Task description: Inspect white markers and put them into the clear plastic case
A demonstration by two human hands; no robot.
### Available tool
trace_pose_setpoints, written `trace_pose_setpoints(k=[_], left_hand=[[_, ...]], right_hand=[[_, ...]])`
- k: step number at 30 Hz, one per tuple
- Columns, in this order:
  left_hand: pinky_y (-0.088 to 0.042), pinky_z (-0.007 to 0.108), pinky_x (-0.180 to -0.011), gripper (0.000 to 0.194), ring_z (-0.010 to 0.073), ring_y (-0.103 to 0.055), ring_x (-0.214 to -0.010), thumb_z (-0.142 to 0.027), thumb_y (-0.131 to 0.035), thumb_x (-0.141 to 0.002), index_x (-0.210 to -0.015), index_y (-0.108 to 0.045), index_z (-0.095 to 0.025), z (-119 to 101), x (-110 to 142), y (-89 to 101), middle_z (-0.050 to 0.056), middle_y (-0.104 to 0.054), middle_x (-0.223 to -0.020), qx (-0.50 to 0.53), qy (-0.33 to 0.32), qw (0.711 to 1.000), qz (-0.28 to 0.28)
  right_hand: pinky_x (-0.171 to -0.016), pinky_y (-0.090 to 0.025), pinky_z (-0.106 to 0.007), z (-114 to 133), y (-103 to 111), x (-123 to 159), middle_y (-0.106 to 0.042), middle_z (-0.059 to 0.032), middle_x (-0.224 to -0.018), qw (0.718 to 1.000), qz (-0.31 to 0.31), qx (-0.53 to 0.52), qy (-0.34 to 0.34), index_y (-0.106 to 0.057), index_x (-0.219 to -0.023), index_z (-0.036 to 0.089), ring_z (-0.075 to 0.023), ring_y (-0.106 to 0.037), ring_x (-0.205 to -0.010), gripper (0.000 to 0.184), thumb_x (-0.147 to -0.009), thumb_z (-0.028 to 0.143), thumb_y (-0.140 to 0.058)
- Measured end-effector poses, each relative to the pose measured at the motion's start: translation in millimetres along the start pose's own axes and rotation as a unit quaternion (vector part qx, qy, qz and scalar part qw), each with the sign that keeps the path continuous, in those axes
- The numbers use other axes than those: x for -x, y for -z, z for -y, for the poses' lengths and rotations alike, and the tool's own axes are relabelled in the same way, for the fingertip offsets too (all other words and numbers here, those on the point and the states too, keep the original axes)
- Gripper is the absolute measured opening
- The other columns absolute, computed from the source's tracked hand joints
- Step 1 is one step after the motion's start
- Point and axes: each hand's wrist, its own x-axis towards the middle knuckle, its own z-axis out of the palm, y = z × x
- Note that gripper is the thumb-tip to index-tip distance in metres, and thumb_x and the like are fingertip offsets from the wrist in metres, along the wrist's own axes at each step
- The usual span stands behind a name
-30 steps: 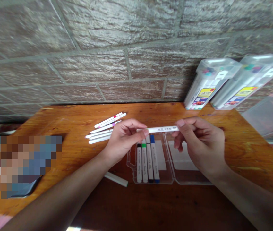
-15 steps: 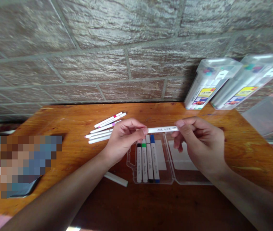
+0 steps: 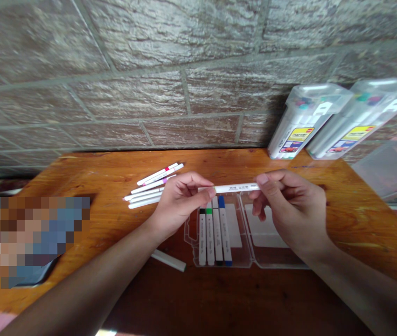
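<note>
A white marker [image 3: 237,187] with dark printing is held level between my two hands. My left hand [image 3: 184,200] pinches its left end with thumb and fingers, and my right hand [image 3: 289,205] grips its right end the same way; both tips are hidden by fingers. Below lies an open clear plastic case [image 3: 242,254], with several markers [image 3: 215,238] side by side in its left half, showing black, green and blue bands. More white markers [image 3: 156,179] are scattered on the table behind my left hand. One marker [image 3: 169,260] lies beside the case, partly covered by my left forearm.
Two clear marker boxes [image 3: 291,135] with yellow labels stand upright at the back right, against the brick wall [image 3: 142,84]. A phone [image 3: 39,275], its screen blurred out, lies at the left of the wooden table [image 3: 89,177].
</note>
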Motion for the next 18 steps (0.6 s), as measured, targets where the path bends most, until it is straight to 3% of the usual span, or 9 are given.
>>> trace_pose_setpoints(k=[10, 18], left_hand=[[-0.050, 0.017, -0.052, 0.022, 0.0078, -0.063, -0.053, -0.019, -0.096, -0.069, -0.081, -0.078, -0.015, -1.8, -0.8, -1.4, -0.001, -0.074, -0.064, 0.017, -0.002, 1.000, 0.018], [-0.050, 0.019, -0.054, 0.016, 0.0089, -0.062, -0.055, -0.023, -0.092, -0.076, -0.084, -0.079, -0.017, -0.1, 0.9, 0.0, -0.001, -0.073, -0.065, 0.020, 0.006, 1.000, 0.014]], right_hand=[[-0.038, -0.048, -0.021, 0.1, 0.3, 0.6, -0.073, 0.0007, -0.063, 1.000, 0.002, 0.005, 0.001, -0.072, -0.081, 0.021, -0.0100, -0.060, -0.042, 0.025, -0.099, 0.038, -0.075], [-0.037, -0.048, -0.021, 1.6, -0.3, 0.9, -0.073, 0.0008, -0.064, 1.000, 0.001, 0.002, 0.004, -0.071, -0.080, 0.021, -0.0103, -0.060, -0.041, 0.026, -0.098, 0.039, -0.076]])
